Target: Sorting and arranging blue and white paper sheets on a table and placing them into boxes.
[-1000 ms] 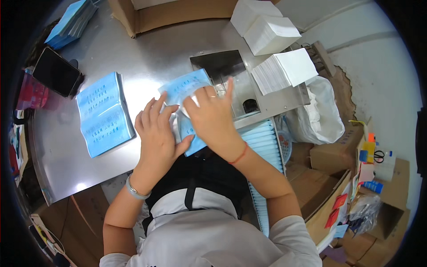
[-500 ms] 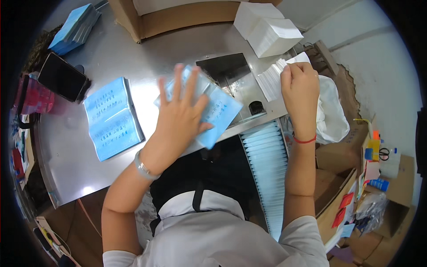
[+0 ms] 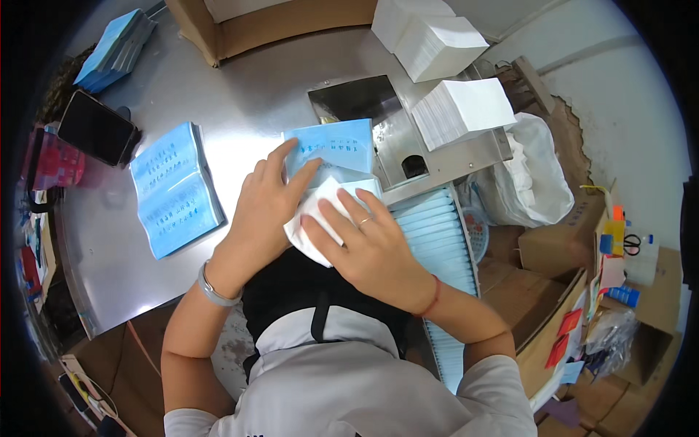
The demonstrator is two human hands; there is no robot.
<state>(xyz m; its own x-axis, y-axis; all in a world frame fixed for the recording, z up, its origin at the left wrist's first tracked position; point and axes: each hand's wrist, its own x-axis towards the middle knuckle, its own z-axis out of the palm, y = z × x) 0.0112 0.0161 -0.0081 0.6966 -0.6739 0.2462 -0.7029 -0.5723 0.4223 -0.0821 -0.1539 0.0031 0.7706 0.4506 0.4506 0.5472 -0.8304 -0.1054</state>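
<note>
A blue plastic packet (image 3: 342, 140) with printing lies at the table's front edge, its near part lifted. My left hand (image 3: 271, 193) is closed on the packet's left edge, thumb and forefinger bent over it. My right hand (image 3: 371, 244) presses a wad of white tissues (image 3: 324, 218) against the near end of the packet, fingers curled over the paper. Whether the tissues are partly inside the packet cannot be seen under the fingers. To the right stands a stack of white tissues (image 3: 466, 109) on the metal table.
On the table (image 3: 109, 255), left, lies a pile of blue packets (image 3: 178, 193) beside a phone on a stand (image 3: 98, 130). More white stacks (image 3: 437, 47) stand far right. Below the table edge, a long row of blue packets (image 3: 429, 240) runs toward me; a white bag (image 3: 539, 182) hangs right.
My right hand has come from the tissue stack to the packet with white tissues in it. My left hand has shifted from lying spread over the packet to gripping its left edge.
</note>
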